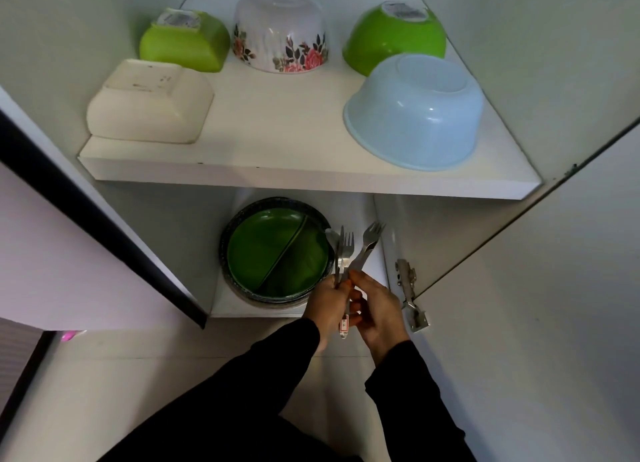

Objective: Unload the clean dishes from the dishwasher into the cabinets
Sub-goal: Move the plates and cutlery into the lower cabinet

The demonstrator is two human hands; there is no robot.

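Already five bowls sit upturned on the upper shelf (277,163) and plates (277,253) below it, while both hands (360,305), fingers curled, grip cutlery (349,250) just right of the plates, unplaced.

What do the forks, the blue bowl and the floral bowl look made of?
Forks: metal, likely steel; grey sheen. Blue bowl: probably plastic; faintly translucent, soft glossy highlight. Floral bowl: plastic or melamine, hard to tell; milky white, printed roses.

Green plate (273,250); rose-patterned white bowl (282,35); pale-blue bowl (414,115)
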